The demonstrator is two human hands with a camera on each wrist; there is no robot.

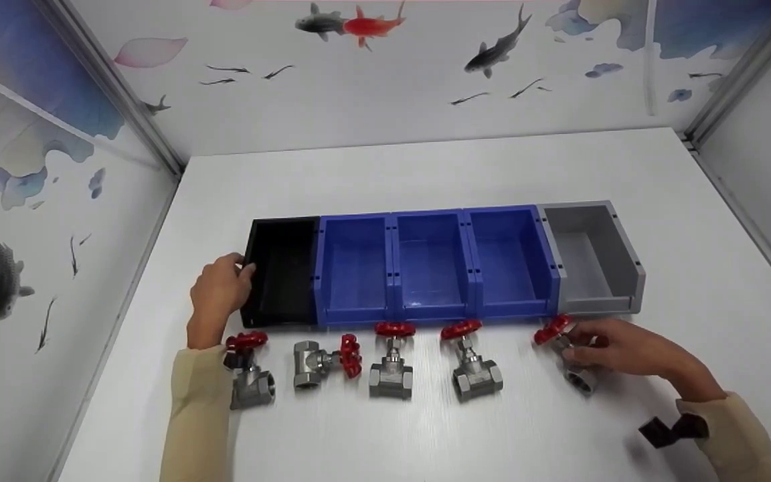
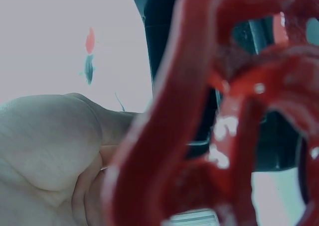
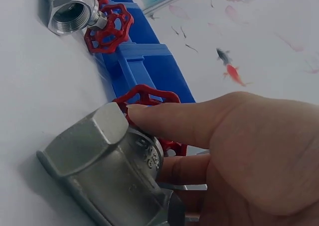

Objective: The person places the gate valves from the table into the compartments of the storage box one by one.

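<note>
My left hand (image 1: 219,286) is at the black bin (image 1: 247,314), its thumb and curled fingers at the left rim. In the left wrist view the thumb reaches behind a red handwheel (image 2: 194,166), which fills the foreground and hides the fingertips. That wheel belongs to a steel gate valve (image 1: 251,389) lying beside my left wrist. At the right, my right hand (image 1: 620,347) pinches another gate valve (image 1: 579,379) between thumb and fingers. In the right wrist view my thumb lies by its neck, under the red handwheel (image 3: 144,91). The valve is tilted, low over the table in front of the grey bin (image 1: 626,306).
Three blue bins (image 1: 355,314) stand between the black and grey ones in one row. Along their front lie more gate valves: one on its side (image 1: 306,365), two upright (image 1: 391,380) (image 1: 478,380). Printed walls enclose the white table (image 1: 425,442) at the back and sides.
</note>
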